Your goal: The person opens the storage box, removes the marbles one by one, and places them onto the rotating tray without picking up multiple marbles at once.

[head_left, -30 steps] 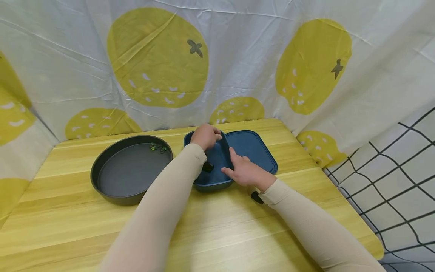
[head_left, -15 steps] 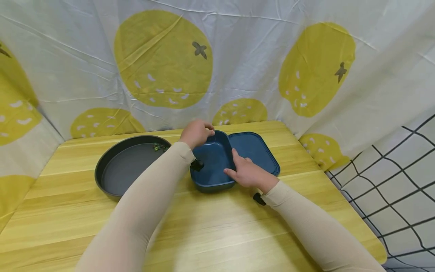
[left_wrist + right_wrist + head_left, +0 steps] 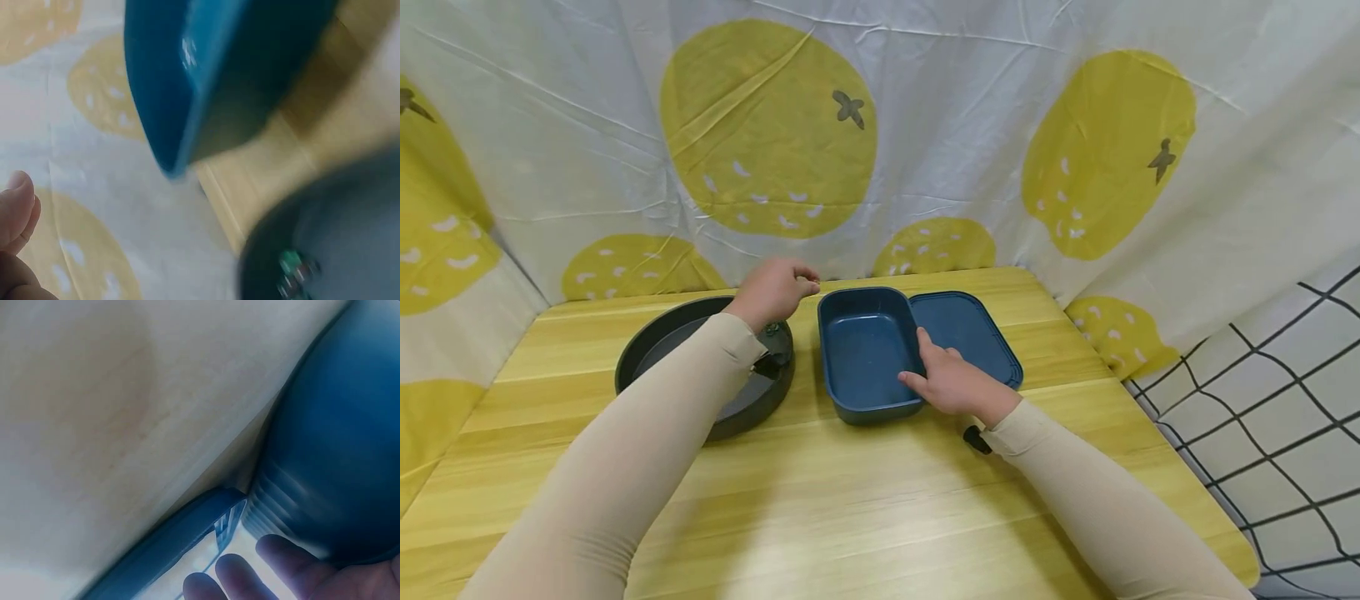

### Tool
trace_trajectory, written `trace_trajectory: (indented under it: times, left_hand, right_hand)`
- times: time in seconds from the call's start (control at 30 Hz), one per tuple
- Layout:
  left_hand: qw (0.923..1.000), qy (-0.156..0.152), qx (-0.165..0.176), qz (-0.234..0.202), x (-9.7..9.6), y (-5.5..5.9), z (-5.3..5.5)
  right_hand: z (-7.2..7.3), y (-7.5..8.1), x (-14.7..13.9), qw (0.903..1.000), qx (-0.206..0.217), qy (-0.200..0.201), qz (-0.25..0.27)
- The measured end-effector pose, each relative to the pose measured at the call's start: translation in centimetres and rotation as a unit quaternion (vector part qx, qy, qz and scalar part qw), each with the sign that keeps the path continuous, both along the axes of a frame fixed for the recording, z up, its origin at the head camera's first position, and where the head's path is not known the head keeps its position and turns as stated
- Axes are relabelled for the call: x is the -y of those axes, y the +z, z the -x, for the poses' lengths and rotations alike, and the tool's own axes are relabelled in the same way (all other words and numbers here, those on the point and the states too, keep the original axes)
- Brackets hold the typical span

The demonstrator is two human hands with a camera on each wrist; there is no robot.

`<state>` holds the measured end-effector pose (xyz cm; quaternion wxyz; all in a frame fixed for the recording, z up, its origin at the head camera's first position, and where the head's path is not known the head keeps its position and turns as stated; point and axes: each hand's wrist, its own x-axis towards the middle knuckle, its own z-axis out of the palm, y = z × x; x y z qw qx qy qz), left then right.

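Note:
My right hand (image 3: 951,379) holds the right wall of a deep blue rectangular food container (image 3: 880,408), its thumb over the rim and its fingers outside. Those fingers show beside the container (image 3: 337,437) in the right wrist view. My left hand (image 3: 772,292) is in the air above the right back rim of a round dark grey pan (image 3: 628,350), left of the container. Its thumb and fingertips are close together; whether something small is between them is unclear. Several small greenish pieces (image 3: 292,265) lie in the pan, partly hidden by the left arm in the head view.
A flat blue lid (image 3: 966,329) lies on the wooden table (image 3: 865,508), right of the container. Behind the table hangs a white curtain (image 3: 940,108) with yellow fruit prints. A black wire grid (image 3: 1262,400) stands along the right side.
My left hand has moved left, out of the container and over to the pan's right back rim. My right hand has stayed on the container. The view has shifted slightly.

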<state>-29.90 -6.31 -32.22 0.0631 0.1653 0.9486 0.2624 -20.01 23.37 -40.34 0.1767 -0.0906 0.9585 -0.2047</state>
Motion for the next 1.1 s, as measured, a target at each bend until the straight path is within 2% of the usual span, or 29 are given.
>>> trace_trajectory:
  times: [0.23,0.43,0.57,0.8,1.1]
  left_hand:
    - [0.9994,0.018,0.018,0.023,5.4,-0.6,-0.2]
    - [0.9984,0.033,-0.002,0.046,9.3,-1.5,-0.6]
    - [0.9981,0.042,0.002,0.045,11.3,-2.3,-0.9]
    - [0.9973,0.054,0.011,0.050,13.4,-2.8,-1.5]
    - [0.9958,0.067,0.016,0.060,15.0,-3.9,-1.6]
  right_hand:
    - [-0.1,0.2,0.1,1.0000,0.002,0.000,0.000]
    - [0.1,0.1,-0.3,1.0000,-0.001,0.003,-0.006]
    - [0.3,-0.1,-0.4,1.0000,-0.001,0.006,-0.005]
    - [0.4,-0.1,-0.3,1.0000,0.003,0.004,-0.007]
    - [0.5,-0.2,0.0,0.9999,0.001,0.008,-0.010]
